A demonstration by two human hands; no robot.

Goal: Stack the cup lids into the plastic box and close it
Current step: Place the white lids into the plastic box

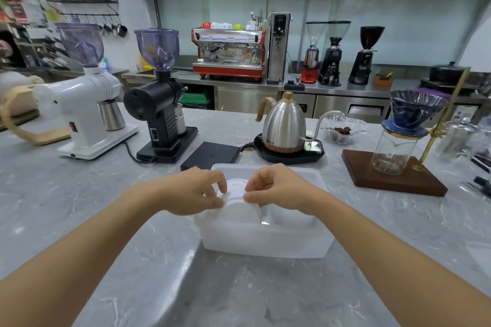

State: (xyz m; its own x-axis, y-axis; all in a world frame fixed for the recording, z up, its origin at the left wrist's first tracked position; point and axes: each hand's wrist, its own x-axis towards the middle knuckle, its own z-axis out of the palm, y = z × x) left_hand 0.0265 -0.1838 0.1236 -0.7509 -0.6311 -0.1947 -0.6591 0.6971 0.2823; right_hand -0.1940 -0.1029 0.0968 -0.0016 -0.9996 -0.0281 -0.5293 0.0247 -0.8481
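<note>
We see the plastic box (265,241) standing open on the grey marble counter (79,207), directly in front of the person. Inside it, on the left side, stands a stack of white cup lids (237,202); the right part of the box is too pale for us to tell what it holds. The left hand (194,191) and the right hand (279,188) both pinch the top of the stack with curled fingers, one from each side. The box lid (305,171) seems to lie flat just behind the box. In front of the box the counter has free room up to its near edge. Behind, a black scale (210,154) and a steel kettle (284,125) are near (on its base we read only "...vista"). A glass bowl (342,127) holds something brown.
</note>
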